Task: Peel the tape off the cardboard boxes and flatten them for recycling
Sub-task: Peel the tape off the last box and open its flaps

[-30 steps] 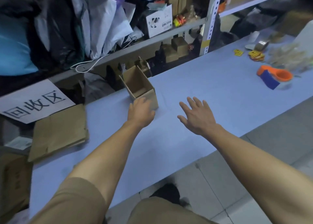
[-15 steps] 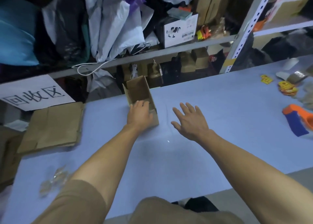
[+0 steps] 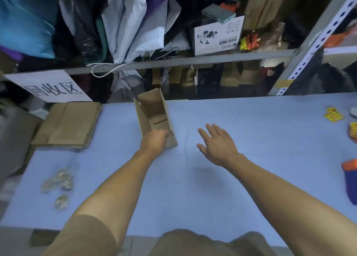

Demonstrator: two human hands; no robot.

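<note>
Left hand (image 3: 154, 142) has its fingers curled over the near rim of the open box (image 3: 154, 116) mid-surface (image 3: 251, 139); right hand (image 3: 217, 145) hovers spread, holding nothing. Looks like pickup; next, find tape.

a blue table (image 3: 212, 188) holds a box (image 3: 154, 112), flat cardboard (image 3: 67, 124), tape bits (image 3: 59, 184) and yellow stickers (image 3: 333, 115).

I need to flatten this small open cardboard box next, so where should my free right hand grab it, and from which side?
Probably the right long wall of the small open box, coming in from the right where the right hand hovers open. The box stands with its top open, so that thin upright wall can be pinched over its rim. The left hand already holds the near end, steadying it.
</note>
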